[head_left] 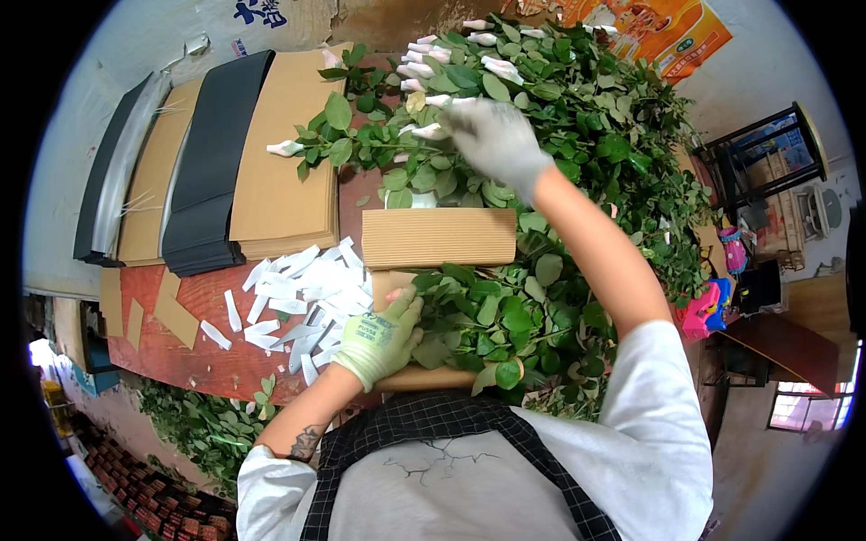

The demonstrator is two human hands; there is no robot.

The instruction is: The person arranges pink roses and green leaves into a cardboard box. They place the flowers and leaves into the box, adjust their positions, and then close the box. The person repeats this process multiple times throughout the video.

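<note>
Red worktable (194, 371), right side under a heap of leafy cut stems (622, 149); brown cardboard stack (289, 153) at left. Right arm extended over the heap; gloved right hand (496, 144) blurred near the sleeved flower heads (415, 69), grip cannot be told. Gloved left hand (383, 343): palm down, fingers spread, beside the near leafy bunch (505, 325), dark green, below corrugated cardboard (437, 237). Loose white slips (311, 288) piled alongside.

Sleeves (311, 293) on table (244, 374) before cardboard stacks (280, 180), left of flower stems (514, 316).
</note>
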